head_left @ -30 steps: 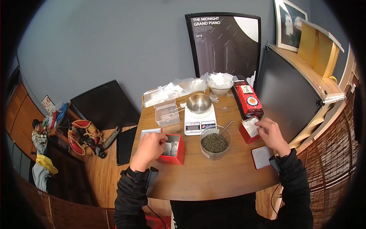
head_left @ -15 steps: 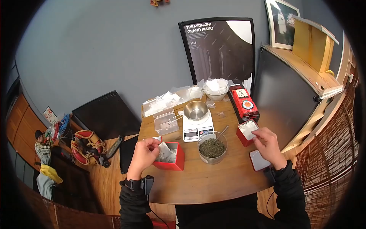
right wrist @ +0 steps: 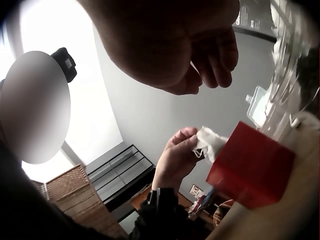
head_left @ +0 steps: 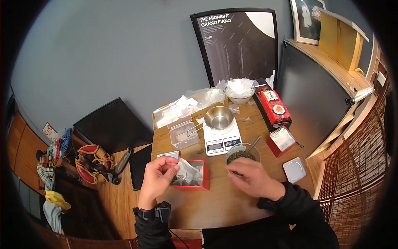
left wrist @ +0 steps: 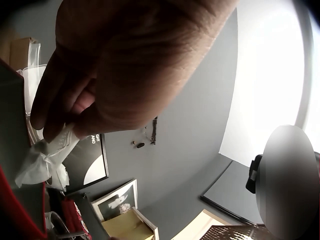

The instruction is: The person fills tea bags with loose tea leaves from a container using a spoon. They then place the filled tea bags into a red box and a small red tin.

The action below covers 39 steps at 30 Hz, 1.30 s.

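Observation:
My left hand (head_left: 159,176) pinches a white tea bag (head_left: 186,171) between thumb and fingertips, just above an open red box (head_left: 207,176) with more white bags inside. In the left wrist view the tea bag (left wrist: 52,155) hangs from the fingertips, with the box's red edge at the left. My right hand (head_left: 255,180) is in front of a clear bowl (head_left: 258,157) of dried green leaves (head_left: 240,155), partly covering it in the head view. In the right wrist view, the fingers of the right hand (right wrist: 200,60) hang loosely curled and hold nothing.
A white scale (head_left: 224,143) bears a metal pan (head_left: 219,118) behind the bowl. Further right stand a second red box (head_left: 278,150) with white bags, its lid (head_left: 294,170), and a red package (head_left: 275,108). Clear plastic containers (head_left: 184,137) are at back left.
My left hand has drawn the tea bag up from the left box. My right hand has left the right-hand red box and moved left to the bowl's front. The head view has shifted slightly.

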Available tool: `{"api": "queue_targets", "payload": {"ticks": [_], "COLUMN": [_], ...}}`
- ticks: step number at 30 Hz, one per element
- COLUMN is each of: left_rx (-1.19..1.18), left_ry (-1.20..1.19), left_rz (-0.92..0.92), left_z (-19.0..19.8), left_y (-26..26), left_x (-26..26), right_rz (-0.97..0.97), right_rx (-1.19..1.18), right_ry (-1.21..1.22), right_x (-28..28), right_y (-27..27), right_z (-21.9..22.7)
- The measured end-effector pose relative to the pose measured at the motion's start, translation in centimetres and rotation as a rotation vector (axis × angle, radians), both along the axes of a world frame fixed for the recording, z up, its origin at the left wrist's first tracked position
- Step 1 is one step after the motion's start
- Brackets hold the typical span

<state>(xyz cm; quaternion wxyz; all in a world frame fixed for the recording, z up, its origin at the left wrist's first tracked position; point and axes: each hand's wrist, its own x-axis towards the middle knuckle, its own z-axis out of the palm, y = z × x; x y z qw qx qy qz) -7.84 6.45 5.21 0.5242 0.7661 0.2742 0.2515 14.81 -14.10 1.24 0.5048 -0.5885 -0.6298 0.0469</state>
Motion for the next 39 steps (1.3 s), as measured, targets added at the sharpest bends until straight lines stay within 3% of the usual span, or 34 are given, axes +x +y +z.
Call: {"api": "queue_targets", "payload": {"ticks": [5,7,8,10,13,15,20,25,36,39], "left_rx": [-0.068,-0.077,-0.107,-0.133,-0.102,-0.138,-0.223,-0.196,-0.265,-0.207], "left_ry": [-0.047,-0.065,-0.11,-0.142,-0.153,-0.273,-0.2,-0.211,-0.425,-0.378], "left_rz": [-0.085,-0.12,-0.142,-0.182,-0.221,-0.23,-0.256,-0.166,-0.092,-0.092], "left_z": [1.1,1.1,1.0,1.0,0.7,0.0,-0.6,-1.1,-3.9,-5.1], "left_y": [-0.3,-0.2,-0.2,-0.1,0.2,0.1,-3.3,-5.1,-12.6,-14.2], "left_x": [0.3,0.7,0.9,1.2,1.9,2.1,2.6,2.6,6.7,8.1], "right_rz": [0.02,0.177,0.161,0.426,0.455,0.414,0.363,0.319,0.254,0.265], "right_rx": [0.045,-0.141,-0.138,-0.3,-0.257,-0.194,-0.081,-0.096,0.013,0.01], "right_ry": [0.013,0.291,0.3,0.698,0.85,0.867,0.898,0.888,0.94,0.947], "right_x": [-3.4,-3.9,-3.9,-4.0,-4.3,-4.5,-5.1,-5.2,-0.6,0.8], "right_y": [4.7,5.5,5.7,6.1,5.7,5.4,3.6,1.7,-3.3,-4.0], "right_z": [0.9,1.3,1.2,0.6,-0.2,-0.9,-1.0,-1.6,-2.7,-3.6]}}
